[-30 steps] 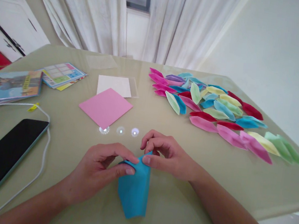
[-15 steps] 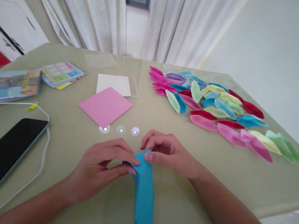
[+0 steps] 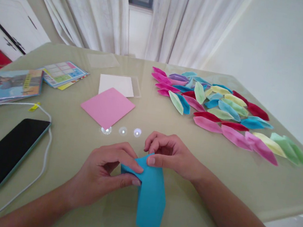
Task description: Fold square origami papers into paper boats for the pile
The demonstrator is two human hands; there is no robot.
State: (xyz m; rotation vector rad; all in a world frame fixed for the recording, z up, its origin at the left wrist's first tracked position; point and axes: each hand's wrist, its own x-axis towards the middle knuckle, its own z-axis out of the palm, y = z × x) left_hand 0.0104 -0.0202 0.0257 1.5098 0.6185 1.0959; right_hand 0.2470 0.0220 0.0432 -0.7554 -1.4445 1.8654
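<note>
Between both hands, above the table's near part, is a partly folded sheet of blue paper (image 3: 151, 203), its long end hanging toward me. My left hand (image 3: 110, 169) pinches its left edge between thumb and forefinger. At the top edge, my right hand (image 3: 168, 155) grips the paper with the thumb in front and the fingers curled behind. Beyond the hands lies a pink paper square (image 3: 108, 107), turned like a diamond and overlapping a white sheet (image 3: 116, 84). Many folded paper pieces (image 3: 213, 107) in several colours are spread at the right.
A black-screened phone (image 3: 6, 156) lies at the left, with a white cable (image 3: 47, 152) curving around it. Behind are a picture booklet (image 3: 7, 85) and printed cards (image 3: 63, 74). The table's right edge (image 3: 271, 218) slants past my right forearm.
The hanging part of the blue paper has swung slightly right and opened wider, showing a broader face. Both hands keep their grip, with small finger shifts.
</note>
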